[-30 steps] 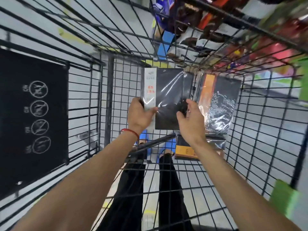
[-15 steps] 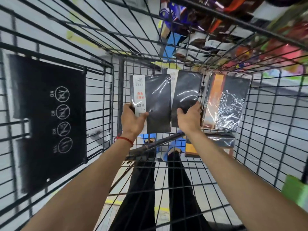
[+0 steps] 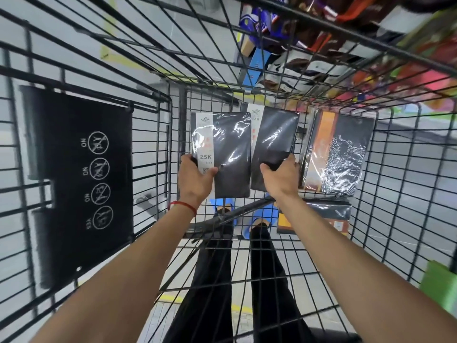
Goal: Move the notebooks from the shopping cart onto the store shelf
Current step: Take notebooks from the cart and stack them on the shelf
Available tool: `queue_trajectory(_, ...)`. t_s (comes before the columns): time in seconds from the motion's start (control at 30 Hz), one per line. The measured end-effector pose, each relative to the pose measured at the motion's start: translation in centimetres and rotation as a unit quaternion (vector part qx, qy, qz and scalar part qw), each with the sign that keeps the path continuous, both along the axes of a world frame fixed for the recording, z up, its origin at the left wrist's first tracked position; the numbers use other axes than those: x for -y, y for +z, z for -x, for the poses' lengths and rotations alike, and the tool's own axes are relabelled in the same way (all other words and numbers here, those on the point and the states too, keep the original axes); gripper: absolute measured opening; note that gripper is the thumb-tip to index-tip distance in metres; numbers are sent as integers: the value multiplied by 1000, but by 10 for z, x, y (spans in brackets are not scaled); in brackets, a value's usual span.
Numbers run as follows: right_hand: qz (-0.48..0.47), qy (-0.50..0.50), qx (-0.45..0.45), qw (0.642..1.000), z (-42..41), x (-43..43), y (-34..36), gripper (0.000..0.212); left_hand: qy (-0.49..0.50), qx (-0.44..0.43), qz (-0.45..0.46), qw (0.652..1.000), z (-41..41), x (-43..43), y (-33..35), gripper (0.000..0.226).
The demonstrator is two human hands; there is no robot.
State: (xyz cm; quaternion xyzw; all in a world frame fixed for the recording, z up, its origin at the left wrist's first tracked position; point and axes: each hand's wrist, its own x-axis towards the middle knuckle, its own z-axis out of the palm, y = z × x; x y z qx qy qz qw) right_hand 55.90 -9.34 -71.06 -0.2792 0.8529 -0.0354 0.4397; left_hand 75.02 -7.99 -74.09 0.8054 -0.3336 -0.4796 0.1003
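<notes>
Hands work apart: left hand (image 3: 195,179) pinches the left notebook (image 3: 222,149) by its lower corner and right hand (image 3: 280,178) grips the right notebook (image 3: 272,144) likewise, both upright inside the shopping cart (image 3: 182,125); they look light, stiff and film-slick, so a firm spine-side pinch seems wise; an orange-banded notebook (image 3: 338,154) leans just beside; beyond the wire, grey floor and the crowded store shelf (image 3: 309,53).

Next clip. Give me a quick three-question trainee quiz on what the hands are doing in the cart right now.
1. True or false: the left hand grips a black notebook marked 25K.
2. The right hand grips: A) a second black notebook, B) an orange box, C) nothing.
3. Which wrist wears the red string?
Key: 1 true; 2 A; 3 left.
</notes>
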Motion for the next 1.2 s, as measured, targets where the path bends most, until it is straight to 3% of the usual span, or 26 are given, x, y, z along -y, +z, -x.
queue_trajectory(0.13, 8, -28, 9, 1000, 0, -3, -3, 76, 7, -5, -3, 1000, 1, 0, 2, 55)
queue_trajectory(0.37, 11, -85, 22, 996, 10, 3, -4, 53, 22, -10, -11, 1000, -3, -5, 3, 49)
queue_trajectory(0.47, 18, -99, 21, 995, 7, 2, -6, 54, 26, -8, -10, 1000, -6, -6, 10, 52)
queue_trajectory(0.57, 15, -55, 15, 998, 5, 0, -3, 35, 31, -15, -11, 999, -11, -6, 20, 56)
queue_trajectory(0.7, 26, -43, 44, 998, 5, -4, 11, 29, 64, -52, -5, 997, -17, -10, 35, 48)
queue_trajectory(0.97, 23, -30, 79, 996, 28, -25, 55, 45, 103, -128, 21, 986, -6, -28, 94, 42)
queue_trajectory(1.13, 79, -24, 107, 991, 65, -39, 106, 59, 121, -140, 60, 981, 23, -49, 152, 42)
queue_trajectory(1.2, 76, -22, 109, 991, 88, -45, 125, 50, 116, -149, 70, 980, 39, -58, 174, 41)
